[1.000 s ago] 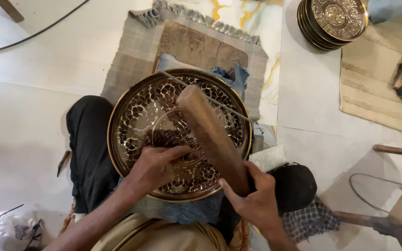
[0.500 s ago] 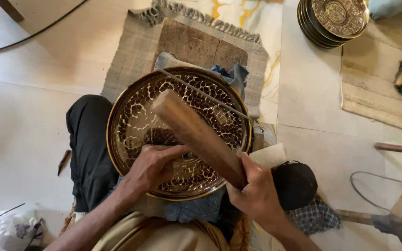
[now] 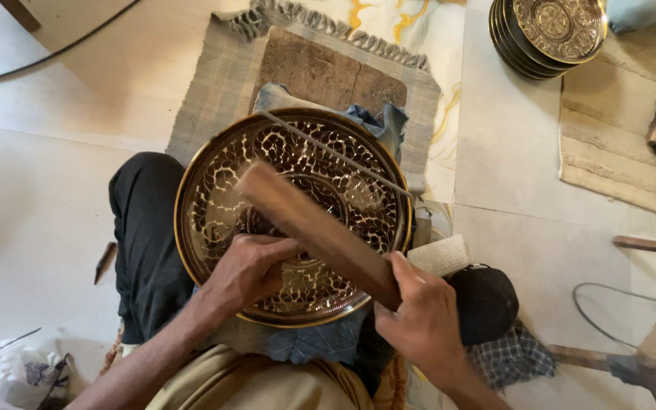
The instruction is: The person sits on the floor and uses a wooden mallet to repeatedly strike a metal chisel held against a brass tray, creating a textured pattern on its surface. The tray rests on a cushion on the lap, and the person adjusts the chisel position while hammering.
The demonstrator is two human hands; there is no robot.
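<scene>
Mallet swung lower toward me — right hand clasps its handle, left hand pinches hidden tool on engraved tray (mid-chasing, I judge); next strike needs steadiness.

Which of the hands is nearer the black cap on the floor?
Right. The right hand grips the lower end of the wooden mallet directly beside the black cap. The left hand rests on the engraved brass tray, farther off.
</scene>
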